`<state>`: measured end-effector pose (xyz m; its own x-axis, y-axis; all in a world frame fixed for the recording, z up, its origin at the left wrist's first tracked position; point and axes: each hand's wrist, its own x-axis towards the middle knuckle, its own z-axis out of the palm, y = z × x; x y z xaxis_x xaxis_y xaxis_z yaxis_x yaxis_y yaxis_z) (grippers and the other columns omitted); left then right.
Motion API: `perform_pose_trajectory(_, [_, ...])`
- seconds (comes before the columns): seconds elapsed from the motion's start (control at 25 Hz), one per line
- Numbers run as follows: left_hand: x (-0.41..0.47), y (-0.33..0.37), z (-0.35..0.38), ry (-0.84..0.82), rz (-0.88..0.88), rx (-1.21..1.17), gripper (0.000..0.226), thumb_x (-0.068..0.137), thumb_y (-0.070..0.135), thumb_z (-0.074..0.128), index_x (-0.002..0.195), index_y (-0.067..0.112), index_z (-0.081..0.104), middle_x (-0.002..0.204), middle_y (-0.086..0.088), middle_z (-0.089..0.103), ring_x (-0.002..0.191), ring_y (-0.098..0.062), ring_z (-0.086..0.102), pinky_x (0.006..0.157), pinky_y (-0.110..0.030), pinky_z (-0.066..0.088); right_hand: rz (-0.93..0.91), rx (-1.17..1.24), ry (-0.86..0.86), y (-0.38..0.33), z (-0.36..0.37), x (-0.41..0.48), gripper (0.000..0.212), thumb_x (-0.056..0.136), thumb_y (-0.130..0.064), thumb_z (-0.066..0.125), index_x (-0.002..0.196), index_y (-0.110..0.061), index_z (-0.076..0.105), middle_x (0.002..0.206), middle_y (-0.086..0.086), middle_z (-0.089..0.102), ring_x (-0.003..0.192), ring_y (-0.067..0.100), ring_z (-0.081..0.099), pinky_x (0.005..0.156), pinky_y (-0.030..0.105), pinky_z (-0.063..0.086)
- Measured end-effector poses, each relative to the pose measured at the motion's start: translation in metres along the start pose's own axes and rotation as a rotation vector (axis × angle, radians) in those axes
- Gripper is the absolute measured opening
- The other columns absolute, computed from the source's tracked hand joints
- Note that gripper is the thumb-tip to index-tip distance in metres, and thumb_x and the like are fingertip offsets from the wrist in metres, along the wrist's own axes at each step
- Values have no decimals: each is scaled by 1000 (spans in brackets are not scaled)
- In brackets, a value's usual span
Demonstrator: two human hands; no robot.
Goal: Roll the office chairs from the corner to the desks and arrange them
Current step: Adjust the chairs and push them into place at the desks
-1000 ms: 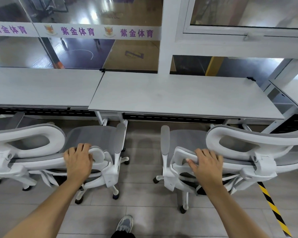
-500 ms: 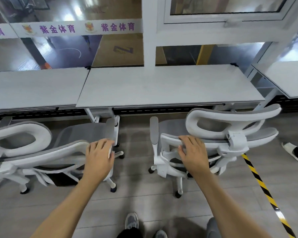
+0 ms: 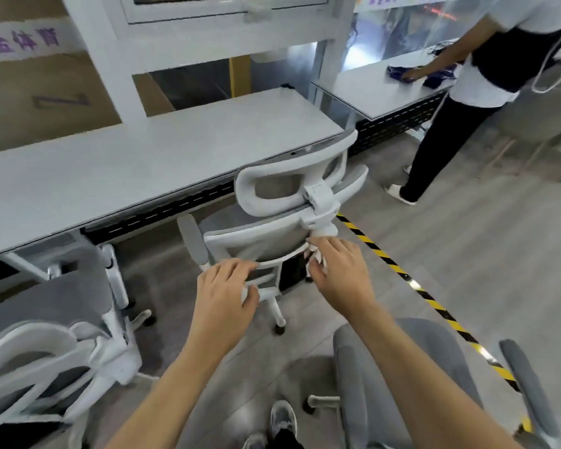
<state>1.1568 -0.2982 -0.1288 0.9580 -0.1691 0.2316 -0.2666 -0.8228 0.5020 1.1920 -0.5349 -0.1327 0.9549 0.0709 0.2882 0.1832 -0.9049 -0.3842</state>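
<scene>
Grey mesh chair (image 3: pixel 259 243) stood just before counter (image 3: pixel 143 163), back towards me. Left hand (image 3: pixel 225 286) and right hand (image 3: pixel 337 273) both curled round back frame. Risk: hard shove could bang chair into counter edge.

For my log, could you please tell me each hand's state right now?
Left hand: grips the chair by its back.
Right hand: grips the same chair's back.

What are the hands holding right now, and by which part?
Both grip the chair by its white backrest frame: left hand at the left edge, right hand below the headrest mount.
</scene>
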Motion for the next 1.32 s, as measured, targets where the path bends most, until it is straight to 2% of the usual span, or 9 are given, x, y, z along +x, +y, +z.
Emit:
perform_pose_trajectory(0.12, [-3, 39, 18, -44, 125, -73, 29, 91, 21, 61, 119, 26, 61, 119, 9, 59, 110, -17, 50, 96, -26, 29, 125, -32, 10, 14, -40, -34, 34, 94, -23, 57, 127, -24, 61, 123, -6, 64, 116, 20, 52, 102, 32, 33])
perform_pose_trajectory(0.24, [-12, 78, 38, -106, 229, -126, 30, 89, 26, 55, 118, 28, 61, 116, 10, 60, 105, -17, 53, 91, -34, 40, 238, -58, 45, 30, -80, -73, 34, 94, -23, 57, 128, -25, 61, 125, -5, 63, 117, 20, 52, 103, 35, 36])
perform_pose_trajectory(0.4, [-33, 128, 64, -147, 340, -182, 32, 86, 22, 58, 117, 25, 62, 114, 7, 61, 104, -20, 55, 90, -40, 45, 347, -103, 45, 53, -123, -120, 33, 96, -24, 56, 129, -24, 61, 124, -5, 63, 116, 19, 50, 97, 31, 35])
perform_pose_trajectory(0.48, [-44, 151, 74, -159, 365, -212, 32, 84, 21, 58, 116, 25, 63, 113, 7, 62, 105, -21, 56, 91, -42, 44, 370, -124, 34, 66, -139, -141, 33, 96, -25, 55, 128, -24, 60, 121, -3, 64, 115, 23, 53, 100, 36, 39])
perform_pose_trajectory(0.6, [-64, 184, 85, -180, 380, -230, 32, 84, 24, 57, 115, 26, 64, 113, 7, 62, 108, -20, 55, 92, -36, 39, 392, -131, 9, 87, -158, -164, 32, 96, -26, 54, 128, -26, 59, 120, -4, 64, 113, 22, 55, 102, 40, 39])
perform_pose_trajectory(0.76, [-82, 222, 93, -174, 327, -190, 33, 85, 29, 53, 117, 30, 62, 115, 10, 60, 110, -17, 51, 91, -29, 31, 324, -173, -95, 119, -180, -172, 34, 95, -28, 53, 128, -25, 58, 119, -3, 63, 114, 24, 55, 98, 42, 40])
perform_pose_trajectory(0.92, [-106, 263, 102, -92, 238, -145, 32, 84, 28, 54, 115, 31, 62, 113, 11, 60, 106, -17, 52, 89, -32, 35, 166, -188, -192, 150, -212, -166, 32, 94, -29, 54, 125, -27, 59, 118, -1, 63, 113, 25, 56, 97, 44, 42])
perform_pose_trajectory(1.16, [-175, 338, 100, 69, 46, -51, 28, 88, 32, 50, 112, 28, 63, 109, 10, 62, 103, -19, 55, 92, -40, 42, -58, -6, -214, 173, -270, -194, 28, 92, -29, 53, 119, -27, 61, 112, -4, 63, 106, 20, 59, 94, 42, 45])
perform_pose_trajectory(1.32, [-241, 382, 103, 70, 14, -33, 26, 90, 37, 50, 112, 29, 62, 105, 16, 55, 101, -16, 54, 89, -38, 42, -122, 114, -256, 178, -291, -232, 26, 94, -27, 55, 118, -26, 63, 115, -7, 64, 108, 17, 59, 96, 40, 45])
